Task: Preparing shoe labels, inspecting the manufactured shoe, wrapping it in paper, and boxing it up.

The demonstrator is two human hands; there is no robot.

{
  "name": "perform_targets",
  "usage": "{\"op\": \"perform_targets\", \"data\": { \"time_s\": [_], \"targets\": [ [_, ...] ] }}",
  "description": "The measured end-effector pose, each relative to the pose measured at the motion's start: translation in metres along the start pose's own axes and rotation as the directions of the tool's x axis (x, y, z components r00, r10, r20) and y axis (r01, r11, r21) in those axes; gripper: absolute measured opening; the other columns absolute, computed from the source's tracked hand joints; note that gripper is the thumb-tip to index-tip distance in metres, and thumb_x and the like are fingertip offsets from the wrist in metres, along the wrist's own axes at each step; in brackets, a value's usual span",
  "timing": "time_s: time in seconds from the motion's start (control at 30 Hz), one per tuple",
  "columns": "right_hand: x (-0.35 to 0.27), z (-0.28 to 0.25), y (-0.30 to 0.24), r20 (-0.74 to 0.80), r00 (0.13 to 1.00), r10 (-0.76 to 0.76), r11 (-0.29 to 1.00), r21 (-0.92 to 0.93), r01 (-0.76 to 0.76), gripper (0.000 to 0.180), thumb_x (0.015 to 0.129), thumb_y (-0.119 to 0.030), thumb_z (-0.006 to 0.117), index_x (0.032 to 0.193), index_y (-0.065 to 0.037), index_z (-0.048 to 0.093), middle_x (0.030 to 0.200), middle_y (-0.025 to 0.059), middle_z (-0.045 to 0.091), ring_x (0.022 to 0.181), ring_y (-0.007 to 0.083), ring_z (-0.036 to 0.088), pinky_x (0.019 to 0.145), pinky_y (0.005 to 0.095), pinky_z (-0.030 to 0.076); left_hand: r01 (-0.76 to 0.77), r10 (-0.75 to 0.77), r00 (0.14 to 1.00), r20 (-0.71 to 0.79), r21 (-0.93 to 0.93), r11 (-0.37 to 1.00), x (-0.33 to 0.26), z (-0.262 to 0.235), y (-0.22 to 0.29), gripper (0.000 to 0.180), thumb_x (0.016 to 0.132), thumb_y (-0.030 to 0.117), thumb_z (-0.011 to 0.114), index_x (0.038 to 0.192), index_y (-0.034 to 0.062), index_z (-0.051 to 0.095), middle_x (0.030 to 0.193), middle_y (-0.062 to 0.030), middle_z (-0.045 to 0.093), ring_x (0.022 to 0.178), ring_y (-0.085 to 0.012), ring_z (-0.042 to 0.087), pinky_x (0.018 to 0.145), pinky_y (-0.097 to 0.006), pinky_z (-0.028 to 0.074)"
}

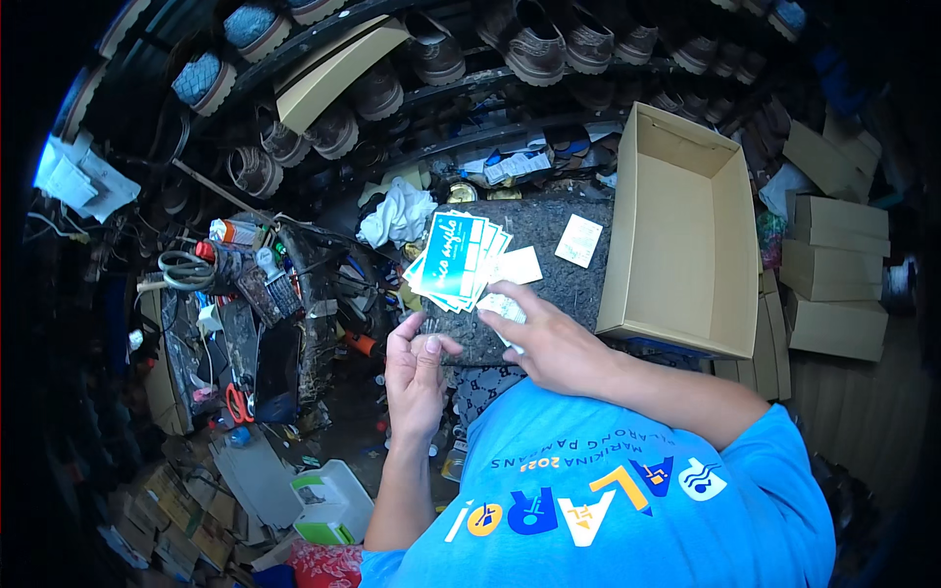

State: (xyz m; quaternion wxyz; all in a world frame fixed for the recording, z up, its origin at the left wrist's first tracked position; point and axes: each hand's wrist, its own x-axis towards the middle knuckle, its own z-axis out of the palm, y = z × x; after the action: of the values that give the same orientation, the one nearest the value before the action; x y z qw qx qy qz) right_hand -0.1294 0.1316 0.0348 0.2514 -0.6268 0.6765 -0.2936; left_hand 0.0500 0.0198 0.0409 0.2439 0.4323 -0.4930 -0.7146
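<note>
My right hand [554, 343] grips a small white printed slip [503, 312] between thumb and fingers, just in front of a fanned stack of teal-and-white labels [459, 257]. To the left, my left hand [417, 372] is raised with thumb and fingers apart, and I see nothing in it. The labels lie on a dark, rough-topped work surface [549, 211]. A blank cream card [517, 265] pokes out beside the stack. Farther right, another white printed slip [578, 241] lies by itself on the same surface.
An empty open cardboard box [676, 314] stands at the right edge of the work surface. Brown shoes [534, 44] line the racks behind. Crumpled white paper [397, 213] sits at the back left. Tools, including red-handled scissors [237, 402], clutter the left; folded boxes [833, 269] are stacked right.
</note>
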Motion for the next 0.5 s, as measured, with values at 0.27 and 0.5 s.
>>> {"op": "perform_targets", "data": {
  "time_s": [0.27,0.5],
  "targets": [
    [0.004,-0.04,-0.019,0.357,0.89,0.283,-0.201,0.93,-0.308,0.049,0.091,0.005,0.047,0.14,0.001,0.049,0.12,0.0163,0.064,0.108,0.0203,0.065,0.095,0.0342,0.052,-0.126,0.14,0.982,0.129,-0.11,0.986,-0.004,0.027,0.012,0.015,0.101,0.017,0.06,0.103,0.0025,0.058,0.077,-0.0092,0.067,0.051,-0.0015,0.044,0.045,-0.018,0.032],
    [0.002,-0.045,-0.032,0.021,0.895,0.445,0.399,0.891,-0.219,0.032,0.094,-0.004,0.064,0.125,0.004,0.061,0.11,0.0102,0.07,0.098,0.0103,0.066,0.087,0.0267,0.054,-0.346,0.334,0.934,0.125,0.094,0.933,-0.006,0.046,0.024,0.015,0.1,0.013,0.061,0.103,-0.0018,0.059,0.078,-0.0025,0.063,0.065,-0.0044,0.055,0.059,-0.017,0.043]
  ]
}}
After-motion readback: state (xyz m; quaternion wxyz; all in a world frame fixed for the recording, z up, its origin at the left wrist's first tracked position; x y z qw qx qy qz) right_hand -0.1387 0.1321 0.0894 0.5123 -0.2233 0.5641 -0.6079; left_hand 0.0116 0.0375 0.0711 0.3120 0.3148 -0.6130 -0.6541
